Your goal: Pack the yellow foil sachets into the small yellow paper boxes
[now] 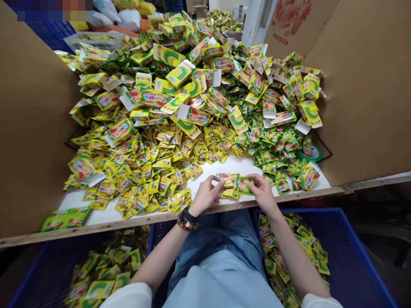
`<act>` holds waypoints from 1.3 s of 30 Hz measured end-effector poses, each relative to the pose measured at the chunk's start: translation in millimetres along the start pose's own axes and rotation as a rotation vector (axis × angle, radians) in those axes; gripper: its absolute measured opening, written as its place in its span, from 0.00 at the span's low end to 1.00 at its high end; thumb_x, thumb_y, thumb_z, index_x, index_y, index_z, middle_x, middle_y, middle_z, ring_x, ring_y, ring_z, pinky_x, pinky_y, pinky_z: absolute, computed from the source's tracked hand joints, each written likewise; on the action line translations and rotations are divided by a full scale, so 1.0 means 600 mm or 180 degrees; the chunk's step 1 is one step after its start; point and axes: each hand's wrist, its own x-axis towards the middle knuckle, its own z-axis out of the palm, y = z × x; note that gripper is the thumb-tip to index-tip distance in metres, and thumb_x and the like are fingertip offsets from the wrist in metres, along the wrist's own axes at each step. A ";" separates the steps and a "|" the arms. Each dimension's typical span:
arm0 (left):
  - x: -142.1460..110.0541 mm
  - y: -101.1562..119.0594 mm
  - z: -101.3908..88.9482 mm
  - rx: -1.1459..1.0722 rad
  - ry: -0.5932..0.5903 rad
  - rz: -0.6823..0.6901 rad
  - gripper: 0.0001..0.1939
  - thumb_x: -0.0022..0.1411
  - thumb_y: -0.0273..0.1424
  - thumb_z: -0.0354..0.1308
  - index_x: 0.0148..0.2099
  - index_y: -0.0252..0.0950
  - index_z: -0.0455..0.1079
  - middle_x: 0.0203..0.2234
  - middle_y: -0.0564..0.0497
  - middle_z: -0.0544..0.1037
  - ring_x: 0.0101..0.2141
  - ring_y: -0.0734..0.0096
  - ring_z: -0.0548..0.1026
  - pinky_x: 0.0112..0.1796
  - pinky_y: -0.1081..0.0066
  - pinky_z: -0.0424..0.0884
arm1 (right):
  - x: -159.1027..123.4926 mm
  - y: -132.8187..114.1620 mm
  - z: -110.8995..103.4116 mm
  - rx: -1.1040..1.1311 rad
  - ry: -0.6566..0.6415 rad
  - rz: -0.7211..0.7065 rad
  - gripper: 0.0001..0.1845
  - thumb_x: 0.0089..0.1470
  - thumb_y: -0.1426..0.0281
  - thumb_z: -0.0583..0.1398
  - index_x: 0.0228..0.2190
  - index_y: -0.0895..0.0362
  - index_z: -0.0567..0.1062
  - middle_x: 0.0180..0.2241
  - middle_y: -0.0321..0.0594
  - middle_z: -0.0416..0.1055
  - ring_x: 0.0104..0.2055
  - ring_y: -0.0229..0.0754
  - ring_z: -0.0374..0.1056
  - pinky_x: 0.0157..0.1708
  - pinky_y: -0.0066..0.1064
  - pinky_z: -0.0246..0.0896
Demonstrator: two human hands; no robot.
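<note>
At the front of the white tabletop, my left hand (207, 193) is closed at the left end of a small yellow candy box (228, 176), thumb and finger on it. My right hand (262, 193) pinches a green candy sachet (244, 186), which overlaps the right end of the box. A yellow sachet (230, 193) shows just below the box, close to the left fingertips; I cannot tell whether it is touched. Loose yellow sachets (160, 171) spread to the left of my hands, and loose green sachets (279, 147) lie to the right.
A tall heap of yellow boxes (180, 75), many with flaps up, covers the back. Cardboard walls (362, 94) stand at both sides. A green tape roll (316, 152) lies at the right. Below the wooden edge, blue crates (348, 239) hold filled-looking boxes (101, 288).
</note>
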 end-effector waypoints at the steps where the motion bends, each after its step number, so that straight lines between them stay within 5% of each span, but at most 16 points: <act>1: 0.004 -0.005 0.001 0.0105 0.0048 -0.0119 0.21 0.61 0.48 0.56 0.45 0.35 0.66 0.13 0.58 0.72 0.12 0.70 0.71 0.15 0.75 0.65 | 0.006 0.009 -0.008 -0.0076 0.0234 -0.0098 0.13 0.49 0.60 0.64 0.34 0.56 0.76 0.27 0.35 0.72 0.28 0.38 0.66 0.29 0.28 0.63; 5: 0.021 -0.019 0.011 0.0260 -0.0152 -0.0238 0.13 0.59 0.40 0.59 0.40 0.37 0.64 0.11 0.58 0.70 0.12 0.68 0.71 0.14 0.75 0.63 | 0.036 0.048 -0.026 -0.0080 0.0713 -0.0216 0.14 0.50 0.60 0.62 0.37 0.56 0.72 0.33 0.37 0.72 0.35 0.40 0.67 0.37 0.31 0.64; 9: 0.028 -0.016 0.024 0.0144 -0.0095 0.0059 0.05 0.60 0.33 0.55 0.38 0.39 0.62 0.15 0.57 0.72 0.16 0.69 0.74 0.19 0.73 0.69 | 0.056 0.069 -0.013 0.0085 0.0699 -0.0135 0.15 0.51 0.59 0.61 0.37 0.55 0.69 0.31 0.35 0.71 0.33 0.39 0.68 0.34 0.31 0.66; 14: 0.021 0.005 0.018 -0.0232 0.0593 0.0435 0.10 0.62 0.37 0.51 0.44 0.39 0.61 0.34 0.50 0.77 0.33 0.66 0.80 0.29 0.69 0.76 | 0.024 0.039 0.024 0.0250 0.0406 -0.0159 0.13 0.53 0.60 0.60 0.39 0.53 0.69 0.32 0.35 0.72 0.33 0.39 0.70 0.33 0.30 0.68; 19: 0.018 0.016 0.004 -0.0127 0.1346 0.0862 0.17 0.58 0.40 0.58 0.44 0.38 0.58 0.37 0.49 0.74 0.35 0.68 0.76 0.35 0.69 0.74 | -0.048 -0.021 0.054 -0.0081 -0.0626 -0.0503 0.08 0.60 0.65 0.57 0.39 0.52 0.74 0.36 0.38 0.74 0.39 0.41 0.71 0.39 0.32 0.68; 22: 0.011 0.014 0.005 0.0358 0.1850 0.1061 0.16 0.52 0.31 0.59 0.41 0.39 0.57 0.36 0.51 0.71 0.36 0.68 0.74 0.37 0.68 0.71 | -0.068 -0.054 0.051 -0.0090 -0.0350 -0.0666 0.07 0.60 0.67 0.57 0.38 0.52 0.74 0.37 0.39 0.75 0.42 0.42 0.71 0.44 0.35 0.68; 25: -0.010 0.011 0.021 0.1081 0.1669 0.1395 0.19 0.46 0.25 0.57 0.42 0.38 0.58 0.36 0.51 0.68 0.36 0.65 0.71 0.39 0.65 0.70 | -0.062 -0.082 0.046 0.0073 0.0411 -0.0874 0.05 0.59 0.67 0.59 0.39 0.51 0.73 0.37 0.39 0.75 0.41 0.42 0.71 0.43 0.35 0.68; 27: -0.029 0.009 0.036 0.1313 0.1344 0.1546 0.23 0.47 0.25 0.57 0.47 0.37 0.58 0.37 0.50 0.69 0.36 0.64 0.71 0.39 0.64 0.70 | -0.051 -0.093 0.047 0.0001 0.0559 -0.1012 0.06 0.58 0.66 0.59 0.39 0.51 0.74 0.37 0.39 0.75 0.40 0.43 0.72 0.42 0.35 0.69; 35: -0.060 -0.009 0.059 0.1675 0.1403 0.1870 0.38 0.47 0.25 0.57 0.61 0.36 0.52 0.48 0.42 0.72 0.44 0.57 0.73 0.45 0.59 0.71 | -0.027 -0.113 0.043 -0.1579 -0.0530 -0.1192 0.11 0.61 0.72 0.55 0.41 0.52 0.76 0.38 0.40 0.75 0.41 0.45 0.72 0.42 0.35 0.67; 39: -0.060 -0.023 0.066 0.1717 0.1396 0.2043 0.38 0.47 0.23 0.55 0.62 0.34 0.53 0.47 0.41 0.73 0.44 0.57 0.73 0.45 0.58 0.73 | -0.038 -0.137 0.043 -0.2528 -0.0677 -0.0976 0.13 0.60 0.76 0.54 0.39 0.52 0.77 0.36 0.41 0.72 0.38 0.43 0.70 0.40 0.33 0.65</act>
